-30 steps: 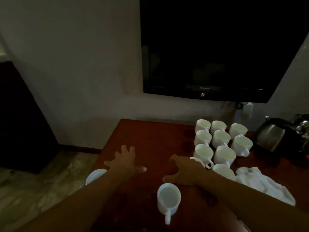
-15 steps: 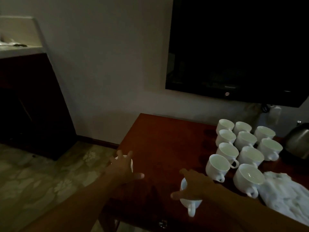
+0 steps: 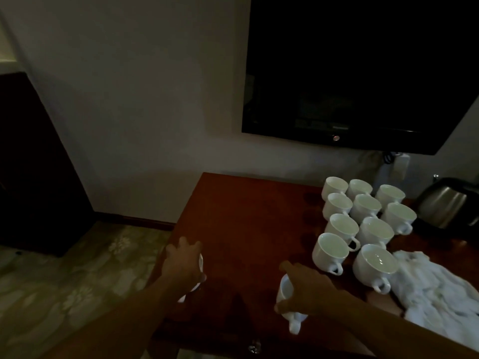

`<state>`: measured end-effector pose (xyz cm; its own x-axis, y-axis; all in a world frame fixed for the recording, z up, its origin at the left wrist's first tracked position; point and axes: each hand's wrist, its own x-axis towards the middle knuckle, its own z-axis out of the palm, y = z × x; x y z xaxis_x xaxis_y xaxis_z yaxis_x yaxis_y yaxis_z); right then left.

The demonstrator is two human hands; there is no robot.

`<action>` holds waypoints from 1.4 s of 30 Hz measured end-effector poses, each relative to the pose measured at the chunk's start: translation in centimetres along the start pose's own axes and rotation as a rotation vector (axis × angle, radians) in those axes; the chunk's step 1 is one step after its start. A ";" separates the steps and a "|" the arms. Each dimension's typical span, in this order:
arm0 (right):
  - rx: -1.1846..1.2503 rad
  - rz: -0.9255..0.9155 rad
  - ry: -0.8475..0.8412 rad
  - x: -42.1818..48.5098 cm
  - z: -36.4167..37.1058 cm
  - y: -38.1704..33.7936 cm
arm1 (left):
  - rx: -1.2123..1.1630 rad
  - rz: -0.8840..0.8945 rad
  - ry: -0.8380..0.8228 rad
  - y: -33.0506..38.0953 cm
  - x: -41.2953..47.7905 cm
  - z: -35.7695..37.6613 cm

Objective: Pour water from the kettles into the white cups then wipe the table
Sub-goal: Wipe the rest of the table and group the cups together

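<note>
While the right hand (image 3: 305, 288) clasps a white cup (image 3: 295, 320) from above at the worktop's (image 3: 246, 216) near middle, the left hand (image 3: 184, 265) covers a second cup (image 3: 200, 263) at the left edge, grip unclear; ten more cups (image 3: 366, 204), contents indiscernible, cluster right beside kettle (image 3: 445, 203) and cloth (image 3: 440, 294).

Nothing here can be read. The television (image 3: 363, 73) on the wall (image 3: 155, 99) carries a small pale mark (image 3: 339, 127) along its lower frame, just above a round button (image 3: 336, 138), but the dim room leaves it a blur.
</note>
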<state>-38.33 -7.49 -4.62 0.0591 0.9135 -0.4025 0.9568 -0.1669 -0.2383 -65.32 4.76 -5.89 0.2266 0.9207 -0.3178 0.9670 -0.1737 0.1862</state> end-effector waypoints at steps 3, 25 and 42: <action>-0.004 -0.001 0.006 0.0 -0.3 -0.1 | 0.018 0.024 -0.014 1.0 -0.2 -0.9; -0.015 0.179 0.132 -7.1 -15.6 15.5 | 0.110 0.311 0.017 30.2 0.1 -9.3; 0.075 0.369 0.068 -9.2 -19.9 42.3 | 0.051 0.461 -0.020 59.6 2.0 -3.4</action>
<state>7.23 -15.54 6.60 0.4170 0.8088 -0.4147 0.8442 -0.5137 -0.1530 -7.65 -2.59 7.77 0.6361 0.7363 -0.2308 0.7691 -0.5810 0.2663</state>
